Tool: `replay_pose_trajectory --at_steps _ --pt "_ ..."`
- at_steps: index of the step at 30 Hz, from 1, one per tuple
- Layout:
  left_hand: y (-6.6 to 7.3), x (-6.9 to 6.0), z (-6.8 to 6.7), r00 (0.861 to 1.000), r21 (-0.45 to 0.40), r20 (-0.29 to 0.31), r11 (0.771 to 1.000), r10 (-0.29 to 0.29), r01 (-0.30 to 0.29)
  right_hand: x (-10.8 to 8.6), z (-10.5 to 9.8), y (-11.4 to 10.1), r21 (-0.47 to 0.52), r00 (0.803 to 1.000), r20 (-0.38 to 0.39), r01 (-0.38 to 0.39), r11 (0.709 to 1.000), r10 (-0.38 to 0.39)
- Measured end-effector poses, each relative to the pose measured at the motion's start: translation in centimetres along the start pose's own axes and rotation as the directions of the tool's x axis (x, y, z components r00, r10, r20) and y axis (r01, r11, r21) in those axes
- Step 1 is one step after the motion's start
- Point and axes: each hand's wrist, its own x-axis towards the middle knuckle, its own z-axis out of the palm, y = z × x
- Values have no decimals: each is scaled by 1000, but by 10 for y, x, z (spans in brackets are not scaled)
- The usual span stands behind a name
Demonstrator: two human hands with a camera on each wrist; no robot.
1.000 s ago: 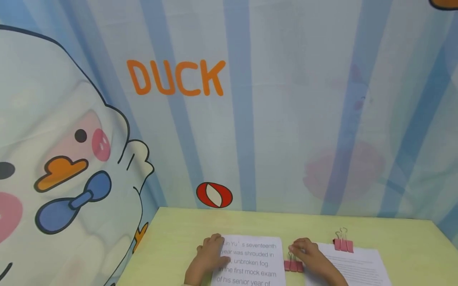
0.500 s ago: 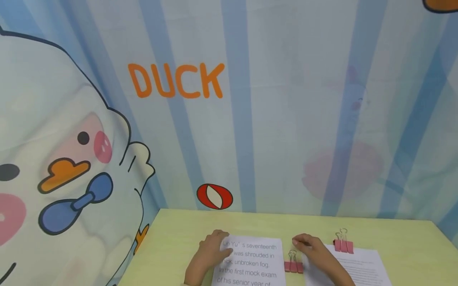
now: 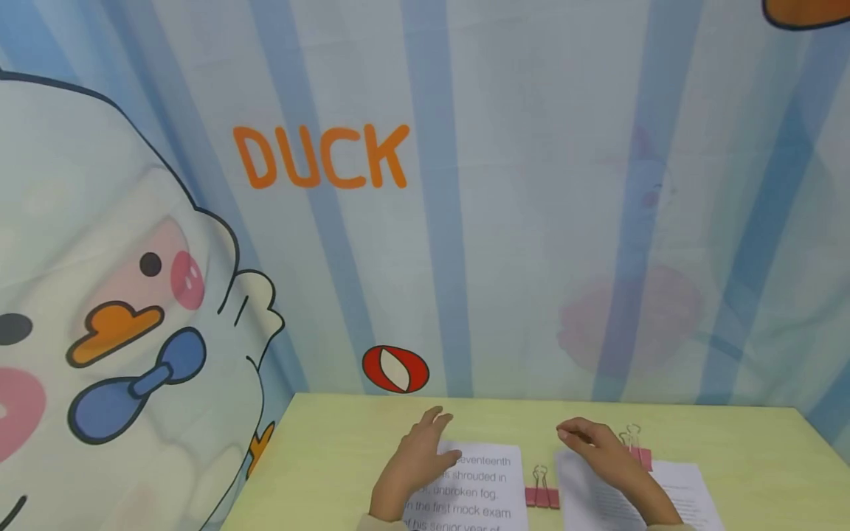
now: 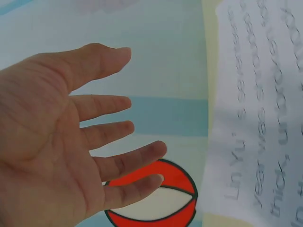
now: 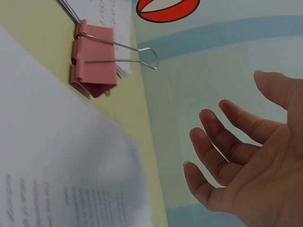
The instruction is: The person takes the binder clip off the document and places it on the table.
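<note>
A stack of large-print paper (image 3: 481, 487) lies on the table, with a pink binder clip (image 3: 542, 497) at its right edge, wire handles upright. Over the stack's left side hovers my left hand (image 3: 418, 464), fingers spread and holding nothing; the left wrist view shows the bare palm (image 4: 42, 137) beside the printed sheet (image 4: 260, 118). My right hand (image 3: 607, 453) is raised above a second, small-print stack (image 3: 687, 490), its fingers loosely bent and nothing in them. Behind that hand, another pink binder clip (image 3: 640, 457) sits on the second stack's top edge, partly hidden.
The pale yellow table (image 3: 319, 457) ends at its back edge against a hanging cloth (image 3: 518, 221) with blue stripes, a duck picture and orange letters. The two stacks lie side by side with a narrow gap, which the first clip fills.
My left hand has lifted off the stack's upper left corner and moved right. The right hand has come away from the clip beside the first stack, moving up and right.
</note>
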Motion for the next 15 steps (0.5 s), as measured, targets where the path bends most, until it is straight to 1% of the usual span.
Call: replay_pose_trajectory --at_steps 3,7,12,15 --pt "12 5 3 1000 -15 14 1000 8 -8 -3 -7 -1 -13 1000 -13 11 1000 -12" --pt "27 10 9 998 -40 38 998 40 -39 -5 -16 0 -14 1000 -14 3 1000 -4" --pt "41 16 18 993 -49 61 994 100 -97 -7 -26 2 -35 1000 -26 6 999 -6" --pt "50 19 22 990 -65 86 992 109 -104 -9 -31 5 -46 999 -50 -10 999 8"
